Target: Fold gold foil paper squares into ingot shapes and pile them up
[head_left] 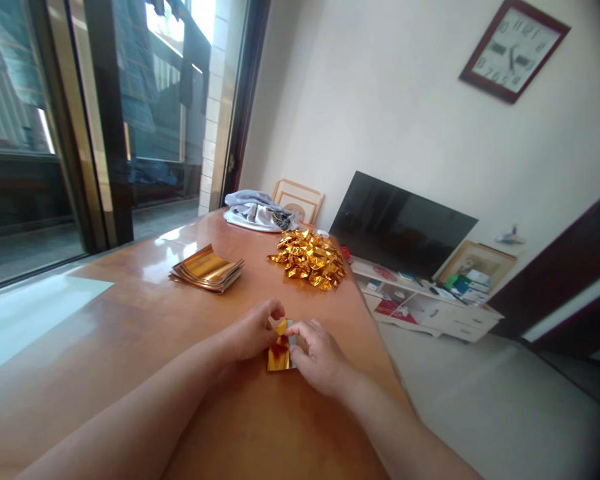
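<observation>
On the near bench (pixel 130 300), left of centre, lies a squared stack of gold foil sheets (pixel 207 269), glossy, its edges curling upward. The left hand (pixel 253 330) pinches the raised tip of a folded foil sheet (pixel 279 357) between its fingertips. The sheet lies flat and creased on the bench, partly hidden by the fingers (its exact fold cannot be made out). The right hand (pixel 320 357) grips the sheet's right edge. Farther off, right of centre, sits a loose heap of crumpled foil pieces (pixel 307 260), individual shapes hard to distinguish.
</observation>
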Motion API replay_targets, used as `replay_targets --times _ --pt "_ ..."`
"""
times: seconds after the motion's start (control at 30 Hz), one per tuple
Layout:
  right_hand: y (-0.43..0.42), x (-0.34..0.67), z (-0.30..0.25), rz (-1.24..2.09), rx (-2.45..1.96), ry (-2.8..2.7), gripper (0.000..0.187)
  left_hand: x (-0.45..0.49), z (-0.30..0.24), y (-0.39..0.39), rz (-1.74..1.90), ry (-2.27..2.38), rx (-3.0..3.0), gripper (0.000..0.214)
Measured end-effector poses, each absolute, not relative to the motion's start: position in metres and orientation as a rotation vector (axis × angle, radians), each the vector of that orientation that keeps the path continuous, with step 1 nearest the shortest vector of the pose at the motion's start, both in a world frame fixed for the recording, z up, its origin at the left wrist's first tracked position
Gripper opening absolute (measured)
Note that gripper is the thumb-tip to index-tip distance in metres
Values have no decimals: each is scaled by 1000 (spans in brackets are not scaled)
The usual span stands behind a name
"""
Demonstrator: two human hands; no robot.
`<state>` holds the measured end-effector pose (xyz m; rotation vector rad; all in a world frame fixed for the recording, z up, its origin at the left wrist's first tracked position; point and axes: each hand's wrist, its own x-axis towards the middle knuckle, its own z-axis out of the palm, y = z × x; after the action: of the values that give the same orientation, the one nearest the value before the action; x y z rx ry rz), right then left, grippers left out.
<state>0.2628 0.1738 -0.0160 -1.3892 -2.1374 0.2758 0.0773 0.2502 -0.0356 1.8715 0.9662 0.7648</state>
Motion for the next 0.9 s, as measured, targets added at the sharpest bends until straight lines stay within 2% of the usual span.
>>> replay_targets --times 0.17,0.33,0.47,0.63,0.9 --pt "169 260 -15 286 -1429 -2210 27 75 -31 252 798 971 1997 16" --pt "158 258 -14 42 -1340 -2333 46 76 -32 255 681 1022 1830 14" --pt "158 257 -19 -151 -1302 -2359 28 76 -32 255 667 1068 1799 19" --pt "162 258 -26 -210 -1198 -2452 8 77 -32 254 676 1118 1922 16" --pt "162 262 -30 -168 -1219 -2499 8 73 -25 249 674 988 2445 19"
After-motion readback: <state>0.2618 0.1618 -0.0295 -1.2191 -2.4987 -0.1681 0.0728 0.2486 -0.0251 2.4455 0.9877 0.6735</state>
